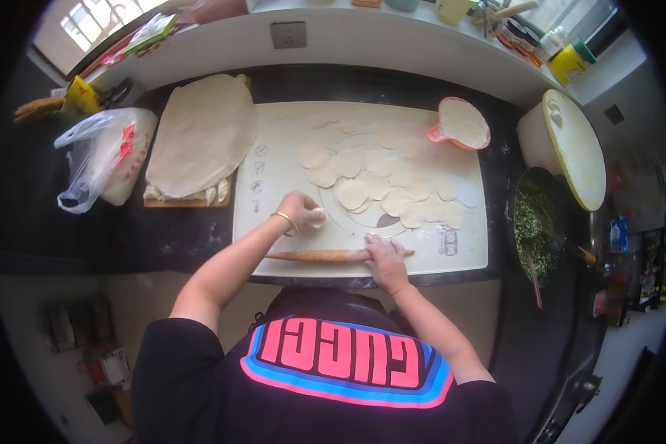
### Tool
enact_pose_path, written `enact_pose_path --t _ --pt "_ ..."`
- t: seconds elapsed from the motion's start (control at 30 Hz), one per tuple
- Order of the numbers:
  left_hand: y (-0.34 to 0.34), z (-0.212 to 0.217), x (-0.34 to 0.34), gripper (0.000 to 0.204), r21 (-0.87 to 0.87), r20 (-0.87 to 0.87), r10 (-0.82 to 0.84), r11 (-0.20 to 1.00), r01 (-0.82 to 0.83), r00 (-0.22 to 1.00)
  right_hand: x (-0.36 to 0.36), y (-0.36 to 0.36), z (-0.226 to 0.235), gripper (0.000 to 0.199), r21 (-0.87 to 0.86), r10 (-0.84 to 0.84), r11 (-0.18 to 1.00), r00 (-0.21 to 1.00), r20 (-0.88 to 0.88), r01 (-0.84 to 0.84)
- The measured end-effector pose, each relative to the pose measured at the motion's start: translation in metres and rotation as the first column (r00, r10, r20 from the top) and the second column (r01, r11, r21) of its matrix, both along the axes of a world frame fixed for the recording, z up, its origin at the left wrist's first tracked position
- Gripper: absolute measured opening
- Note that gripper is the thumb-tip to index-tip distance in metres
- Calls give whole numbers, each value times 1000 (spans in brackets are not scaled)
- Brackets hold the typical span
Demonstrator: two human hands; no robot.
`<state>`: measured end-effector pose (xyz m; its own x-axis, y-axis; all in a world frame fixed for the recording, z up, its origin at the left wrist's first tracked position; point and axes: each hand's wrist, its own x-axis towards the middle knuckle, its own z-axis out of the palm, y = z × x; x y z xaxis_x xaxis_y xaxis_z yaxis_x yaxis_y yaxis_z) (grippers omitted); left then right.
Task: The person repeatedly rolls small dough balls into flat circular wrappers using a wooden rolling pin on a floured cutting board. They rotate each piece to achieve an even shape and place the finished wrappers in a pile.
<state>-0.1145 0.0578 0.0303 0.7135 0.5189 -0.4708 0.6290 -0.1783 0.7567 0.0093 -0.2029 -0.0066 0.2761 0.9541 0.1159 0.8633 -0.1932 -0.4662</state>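
My left hand (pixel 300 211), with a gold bangle at the wrist, is closed around a small lump of dough (pixel 316 217) on the pale pastry mat (pixel 274 163). My right hand (pixel 384 255) presses flat on a wooden rolling pin (pixel 314 256) lying along the mat's near edge. Several thin round dough wrappers (pixel 381 185) overlap in a loose pile on the middle and right of the mat.
A wooden board (pixel 189 201) under a large cloth-like dough sheet (pixel 200 133) sits left of the mat, beside a plastic bag (pixel 100 152). A pink cup of flour (pixel 462 124), a white lidded pot (pixel 570 148) and a pan of chopped greens (pixel 536 226) stand right.
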Motion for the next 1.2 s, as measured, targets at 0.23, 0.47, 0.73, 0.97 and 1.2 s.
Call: enact_pose_path --t 0.23,0.47,0.73,0.97,1.2 --pt "-26 -3 -77 33 702 188 5 699 -138 982 -11 10 -3 40 35 -59 998 998 27 58" --pt "-43 -12 -68 27 651 150 -151 759 17 977 -10 59 15 36 35 3 999 995 99 -6" --pt "-16 -32 -40 16 437 149 -425 838 326 893 -16 52 27 35 -31 16 999 994 104 -12" --pt "-37 -25 -109 51 752 -29 -221 638 167 975 -40 43 12 36 -158 -70 985 998 0 69" --pt "-2 -22 -67 68 828 -107 8 554 85 994 -29 90 19 60 -195 -239 942 953 188 274"
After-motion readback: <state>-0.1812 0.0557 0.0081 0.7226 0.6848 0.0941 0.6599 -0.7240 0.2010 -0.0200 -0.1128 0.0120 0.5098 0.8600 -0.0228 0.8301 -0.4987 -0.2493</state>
